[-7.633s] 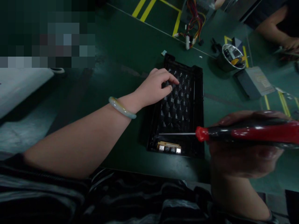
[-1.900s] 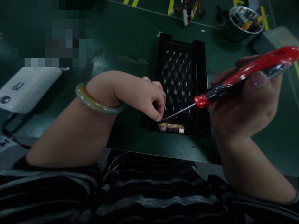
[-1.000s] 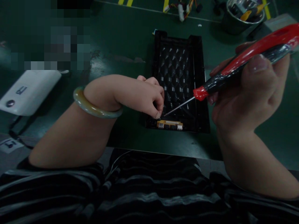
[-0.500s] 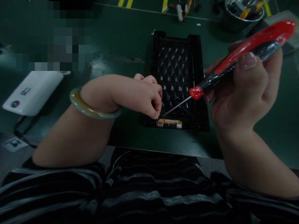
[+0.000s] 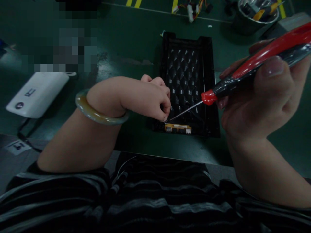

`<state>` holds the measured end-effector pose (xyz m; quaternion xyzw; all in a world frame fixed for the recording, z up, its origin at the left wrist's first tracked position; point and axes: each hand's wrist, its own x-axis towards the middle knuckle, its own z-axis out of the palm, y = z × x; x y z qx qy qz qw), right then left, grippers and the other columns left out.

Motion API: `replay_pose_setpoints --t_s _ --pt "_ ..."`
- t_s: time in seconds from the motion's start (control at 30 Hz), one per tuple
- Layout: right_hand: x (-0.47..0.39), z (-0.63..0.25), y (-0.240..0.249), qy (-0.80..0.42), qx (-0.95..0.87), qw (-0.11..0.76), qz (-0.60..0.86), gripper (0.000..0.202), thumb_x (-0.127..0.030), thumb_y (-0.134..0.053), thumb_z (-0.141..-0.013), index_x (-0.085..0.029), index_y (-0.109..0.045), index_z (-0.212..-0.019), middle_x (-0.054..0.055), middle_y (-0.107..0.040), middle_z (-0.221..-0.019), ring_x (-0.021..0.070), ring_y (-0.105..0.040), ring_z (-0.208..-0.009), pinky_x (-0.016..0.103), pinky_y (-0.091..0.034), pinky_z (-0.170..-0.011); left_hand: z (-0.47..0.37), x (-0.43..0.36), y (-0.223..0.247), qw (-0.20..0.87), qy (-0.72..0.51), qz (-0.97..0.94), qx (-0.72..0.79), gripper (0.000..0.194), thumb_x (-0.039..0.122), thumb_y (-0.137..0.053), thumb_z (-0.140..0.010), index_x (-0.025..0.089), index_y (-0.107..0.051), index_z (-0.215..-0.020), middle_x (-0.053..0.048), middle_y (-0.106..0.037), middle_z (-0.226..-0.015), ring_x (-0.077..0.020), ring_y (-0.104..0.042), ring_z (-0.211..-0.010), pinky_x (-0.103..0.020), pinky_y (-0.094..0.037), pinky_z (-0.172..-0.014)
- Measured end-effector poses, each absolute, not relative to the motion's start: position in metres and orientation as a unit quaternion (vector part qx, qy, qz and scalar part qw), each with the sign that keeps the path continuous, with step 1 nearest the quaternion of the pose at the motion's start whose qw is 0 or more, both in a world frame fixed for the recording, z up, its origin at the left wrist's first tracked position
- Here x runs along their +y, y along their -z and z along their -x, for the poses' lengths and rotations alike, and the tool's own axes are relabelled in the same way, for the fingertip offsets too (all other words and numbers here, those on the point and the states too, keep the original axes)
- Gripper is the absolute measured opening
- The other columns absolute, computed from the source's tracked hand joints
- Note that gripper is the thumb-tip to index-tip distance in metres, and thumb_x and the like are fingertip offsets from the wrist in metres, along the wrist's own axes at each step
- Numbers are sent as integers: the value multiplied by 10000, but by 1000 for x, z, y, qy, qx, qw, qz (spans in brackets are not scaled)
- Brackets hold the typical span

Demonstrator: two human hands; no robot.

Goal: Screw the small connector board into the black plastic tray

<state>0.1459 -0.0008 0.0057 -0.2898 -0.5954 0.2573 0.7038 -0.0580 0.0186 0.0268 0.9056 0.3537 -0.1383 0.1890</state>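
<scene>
My right hand (image 5: 269,87) is wrapped round the red and black handle of a screwdriver (image 5: 245,68), whose thin shaft slants down to the left. Its tip is close to the fingertips of my left hand (image 5: 157,100), where thumb and forefinger are pinched together. What those fingers hold, if anything, is too small to make out. Both meet over the near left corner of a black plastic panel (image 5: 215,106) with a raised diamond pattern. Along the panel's near edge lies a small orange-brown circuit board (image 5: 178,127) with metal ports and a white connector.
A white device (image 5: 36,94) with a black cord sits at the left. Toward the back lie loose wires with connectors (image 5: 191,13), and a metal bowl of tools (image 5: 259,14) stands at the back right. The green table's near edge (image 5: 155,156) runs before my body.
The camera view has shifted slightly, moving the scene a little to the right. The screwdriver's handle leans lower and farther right, while its tip stays by my left fingertips.
</scene>
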Motion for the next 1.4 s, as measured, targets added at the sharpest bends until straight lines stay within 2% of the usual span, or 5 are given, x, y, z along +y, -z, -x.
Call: replay_pose_setpoints --t_s 0.23,0.67,0.93,1.23,1.4 --pt "1 -147 3 -262 -615 700 252 156 -331 -632 -905 -287 -661 -1052 -18 -609 -939 133 -631 -686 312 -578 -652 57 18 -20 180 118 -904 370 390 482 -519 -806 156 -723 -868 -32 -659 -1073 -307 -392 -1239 -495 -159 -1104" --pt "-1 -152 -6 -225 -624 705 250 151 -305 -601 -901 -307 -715 -1000 -28 -641 -936 110 -645 -664 251 -547 -559 63 23 -26 223 108 -909 334 348 452 -555 -859 144 -716 -887 -42 -676 -1044 -283 -399 -1229 -473 -142 -1098" --pt "-4 -152 -9 -234 -604 709 280 157 -275 -552 -897 -261 -687 -975 -10 -620 -959 107 -649 -669 265 -554 -579 69 26 -31 231 87 -923 296 293 452 -554 -879 241 -727 -986 10 -700 -1105 -229 -458 -1227 -360 -201 -1081" --pt "-6 -150 -9 -241 -606 710 266 136 -223 -540 -914 -256 -652 -983 -9 -615 -951 110 -654 -680 250 -497 -523 59 23 -28 223 93 -922 304 335 498 -606 -841 205 -730 -945 -3 -699 -1000 -246 -481 -1180 -424 -173 -1100" --pt "2 -152 -2 -206 -591 726 286 170 -385 -606 -900 -271 -671 -1008 -9 -628 -892 132 -648 -635 280 -569 -586 54 22 -24 219 96 -922 304 261 436 -626 -842 204 -738 -884 8 -697 -947 -235 -511 -1126 -457 -162 -1098"
